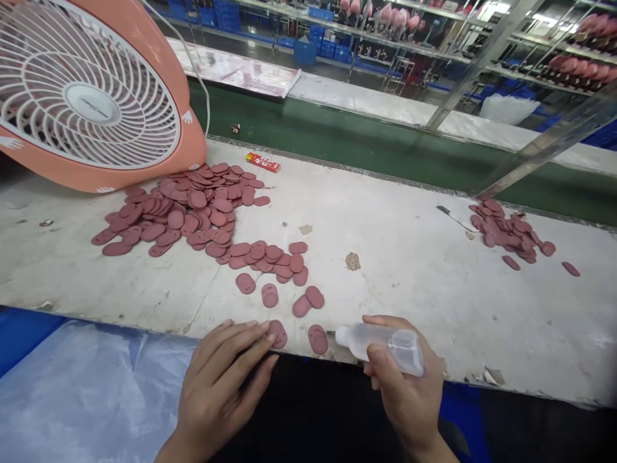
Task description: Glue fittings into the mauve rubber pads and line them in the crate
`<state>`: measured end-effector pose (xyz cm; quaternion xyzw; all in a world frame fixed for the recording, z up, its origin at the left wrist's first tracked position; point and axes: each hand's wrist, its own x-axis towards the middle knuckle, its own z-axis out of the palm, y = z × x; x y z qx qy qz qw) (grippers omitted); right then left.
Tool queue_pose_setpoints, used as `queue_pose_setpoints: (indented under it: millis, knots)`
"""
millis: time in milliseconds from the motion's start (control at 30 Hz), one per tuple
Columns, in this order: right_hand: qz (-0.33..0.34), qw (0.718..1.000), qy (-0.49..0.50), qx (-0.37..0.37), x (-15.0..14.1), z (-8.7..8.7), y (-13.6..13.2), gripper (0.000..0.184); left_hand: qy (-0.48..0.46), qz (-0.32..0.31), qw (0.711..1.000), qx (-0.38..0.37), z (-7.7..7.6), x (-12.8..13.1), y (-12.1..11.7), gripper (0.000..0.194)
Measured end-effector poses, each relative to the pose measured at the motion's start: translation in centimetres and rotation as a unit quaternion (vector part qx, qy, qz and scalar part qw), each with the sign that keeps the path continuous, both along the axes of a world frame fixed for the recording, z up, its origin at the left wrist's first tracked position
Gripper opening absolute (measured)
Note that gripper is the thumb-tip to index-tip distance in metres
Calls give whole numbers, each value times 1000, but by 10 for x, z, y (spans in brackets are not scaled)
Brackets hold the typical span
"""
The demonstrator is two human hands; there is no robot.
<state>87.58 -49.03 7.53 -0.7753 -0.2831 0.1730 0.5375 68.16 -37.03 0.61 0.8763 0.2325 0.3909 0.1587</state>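
My left hand point(224, 376) lies at the near edge of the white table point(409, 257), fingers stretched out, fingertips touching a dark pink oval piece point(278, 334). My right hand point(407, 379) grips a small clear squeeze bottle point(380, 345), its nozzle pointing left toward another pink oval piece point(318, 339). A big heap of the same pink oval pieces point(193, 209) spreads over the table's left half, thinning toward my hands. A smaller heap point(506, 230) lies at the right.
A salmon-coloured fan point(91, 96) stands at the back left of the table. A small red box point(263, 162) lies at the far edge. A green conveyor belt point(366, 145) runs behind. Clear plastic sheet point(77, 392) covers the area at the lower left.
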Motion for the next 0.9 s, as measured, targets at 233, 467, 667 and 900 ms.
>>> queue_pose_setpoints:
  millis: [233, 467, 667, 900]
  knots:
    - [-2, 1000, -4, -18, -1, 0, 3, 33, -7, 6, 1000, -2, -2, -1, -1, 35]
    - [-5, 1000, 1, -25, -1, -1, 4, 32, -7, 8, 1000, -3, -2, -1, 0, 36]
    - [-9, 1000, 3, -23, 0, -2, 3, 32, -12, 7, 1000, -1, -3, 0, 0, 35]
    - [-14, 1000, 10, -12, 0, 0, 3, 31, -9, 7, 1000, -2, -4, 1, 1, 36]
